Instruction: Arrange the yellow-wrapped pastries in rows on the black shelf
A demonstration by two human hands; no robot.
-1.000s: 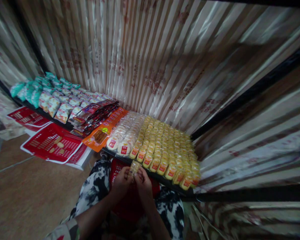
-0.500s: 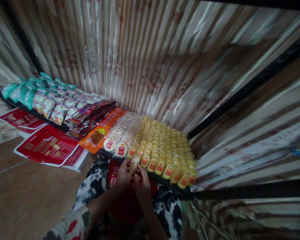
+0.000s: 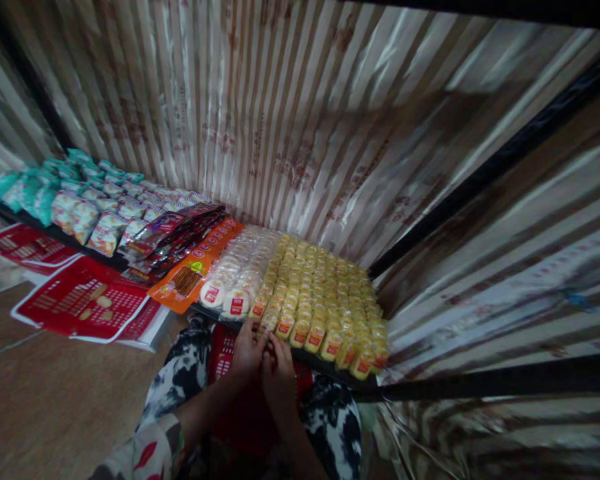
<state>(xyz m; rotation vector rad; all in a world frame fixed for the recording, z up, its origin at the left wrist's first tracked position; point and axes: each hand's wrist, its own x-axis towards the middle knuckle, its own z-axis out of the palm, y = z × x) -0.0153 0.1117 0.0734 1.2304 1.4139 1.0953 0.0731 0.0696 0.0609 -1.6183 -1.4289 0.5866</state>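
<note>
At the front edge of the shelf, my left hand and my right hand are close together, fingers bent inward. Between their fingertips is a small wrapped snack, partly hidden by the fingers; both hands pinch it. It is at the front end of one of the rows of yellow wrapped snacks, which have red labels. Just left of these rows are white round wrapped crackers, also with red labels on their front ends.
An orange snack bag, dark red packets, white packets and teal packets fill the shelf's left part. Red bags hang below it. Striped sheeting covers the back, and a black post slants at right.
The view has shifted slightly, so the shelf appears farther left. My hands stay at the row's front, with the fingers closer together and covering more of the wrapped snack.
</note>
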